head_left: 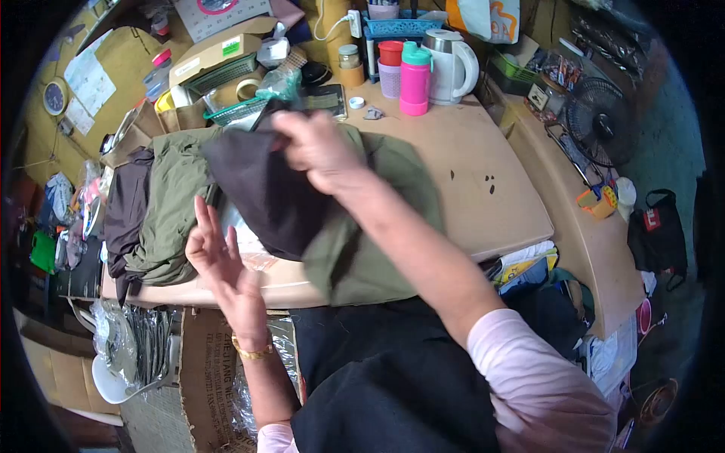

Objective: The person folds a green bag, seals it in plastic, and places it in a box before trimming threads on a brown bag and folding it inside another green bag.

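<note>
My right hand (317,147) is closed on a dark cloth (260,189), lifting it above the table. The cloth hangs down to the left of that hand, somewhat blurred. An olive green cloth (385,219) lies spread on the table beneath and to the right of it. My left hand (223,253), with a gold bracelet on the wrist, is raised at the table's front edge with its fingers apart and nothing in them. Just left of it lie a folded olive garment (170,204) and a dark garment (128,211).
Along the back of the table (498,158) stand a pink bottle (414,87), a kettle (451,68) and a green basket (234,109). A black fan (603,122) is at the right. Below the front edge, a cardboard box (204,377) stands beside plastic-wrapped items (132,343).
</note>
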Demonstrator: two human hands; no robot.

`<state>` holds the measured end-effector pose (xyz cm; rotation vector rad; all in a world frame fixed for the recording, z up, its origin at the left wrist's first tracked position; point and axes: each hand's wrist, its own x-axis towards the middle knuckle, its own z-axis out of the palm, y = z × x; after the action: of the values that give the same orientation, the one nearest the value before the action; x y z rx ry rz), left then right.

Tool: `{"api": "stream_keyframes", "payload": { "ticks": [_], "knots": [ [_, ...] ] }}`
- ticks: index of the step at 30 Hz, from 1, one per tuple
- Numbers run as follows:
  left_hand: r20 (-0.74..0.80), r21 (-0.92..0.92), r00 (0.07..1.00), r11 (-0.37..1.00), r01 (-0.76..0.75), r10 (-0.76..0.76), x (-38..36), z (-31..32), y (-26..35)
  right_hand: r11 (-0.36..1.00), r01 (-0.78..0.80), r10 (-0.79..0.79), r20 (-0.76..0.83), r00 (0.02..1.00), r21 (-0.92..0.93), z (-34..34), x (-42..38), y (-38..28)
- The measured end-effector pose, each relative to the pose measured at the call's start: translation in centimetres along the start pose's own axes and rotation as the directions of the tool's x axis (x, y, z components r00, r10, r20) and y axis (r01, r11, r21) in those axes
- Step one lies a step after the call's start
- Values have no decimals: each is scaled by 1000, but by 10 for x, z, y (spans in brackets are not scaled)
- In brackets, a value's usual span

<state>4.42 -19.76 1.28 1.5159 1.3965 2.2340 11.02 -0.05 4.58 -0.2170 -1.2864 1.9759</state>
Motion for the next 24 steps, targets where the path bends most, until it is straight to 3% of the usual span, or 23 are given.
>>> {"api": "stream_keyframes", "payload": {
  "ticks": [1, 2, 3, 4, 5, 7, 9, 10, 11, 13, 14, 15, 17, 18, 19, 21, 22, 23, 24],
  "knots": [
    [65, 176, 993, 979, -107, 96, 4, 11, 7, 999, 19, -21, 53, 998, 39, -8, -15, -13],
    [112, 224, 985, 963, -152, 129, 4, 22, 9, 999, 21, -18, 74, 997, -40, -8, -36, -30],
    [126, 196, 989, 976, -95, 71, -3, 28, 6, 993, -87, 86, -9, 996, -76, -5, -63, -40],
    [182, 352, 972, 933, 76, -148, -10, 20, -5, 981, -94, 119, 146, 982, -168, -43, -61, -35],
    [194, 505, 909, 831, 231, -370, -19, 9, -18, 935, -67, 43, -78, 996, -347, -72, -60, -27],
    [18, 179, 784, 773, 608, -621, -33, -7, -36, 599, -44, -306, -280, 910, -800, -172, -27, 3],
    [-133, 179, 915, 899, 401, -381, -55, -35, -77, 338, -288, -325, -398, 858, -896, -269, -16, 39],
    [-4, 443, 977, 876, 193, -213, -54, -39, -67, 183, -392, -346, -433, 832, -901, -272, -15, 43],
    [173, 506, 958, 855, 114, -230, -58, -47, -62, 192, -381, -344, -426, 837, -904, -273, -8, 49],
    [339, 680, 895, 733, -21, -289, -63, -42, -47, -265, -313, -430, -178, 885, -912, -268, -2, 59],
    [375, 745, 885, 657, -111, -277, -65, -41, -50, -183, -261, -439, -158, 884, -948, -242, 2, 50],
    [368, 753, 887, 649, -108, -279, -66, -42, -56, -101, -205, -450, -139, 882, -974, -208, 9, 45],
    [122, 765, 930, 630, 134, -346, -65, -40, -70, 239, 100, -333, 15, 943, -966, -182, 43, 68],
    [49, 790, 976, 606, 91, -211, -53, -27, -62, 382, 156, -304, 36, 952, -911, -146, 46, 74],
    [51, 793, 977, 603, 87, -207, -46, -30, -72, 516, 204, -281, 60, 958, -832, -108, 46, 79],
    [198, 923, 807, 383, 38, -557, -35, -44, -95, 349, 493, -389, 355, 850, -797, -75, 56, 112],
    [198, 924, 813, 380, 31, -548, -29, -48, -93, 232, 457, -113, 442, 890, -859, -68, 57, 117],
    [184, 857, 879, 510, 77, -441, -22, -51, -91, 93, 448, 178, 458, 871, -889, -62, 61, 119],
    [151, 767, 931, 633, 102, -333, -15, -56, -89, 91, 411, 332, 417, 846, -907, -60, 72, 115]
  ]
}}
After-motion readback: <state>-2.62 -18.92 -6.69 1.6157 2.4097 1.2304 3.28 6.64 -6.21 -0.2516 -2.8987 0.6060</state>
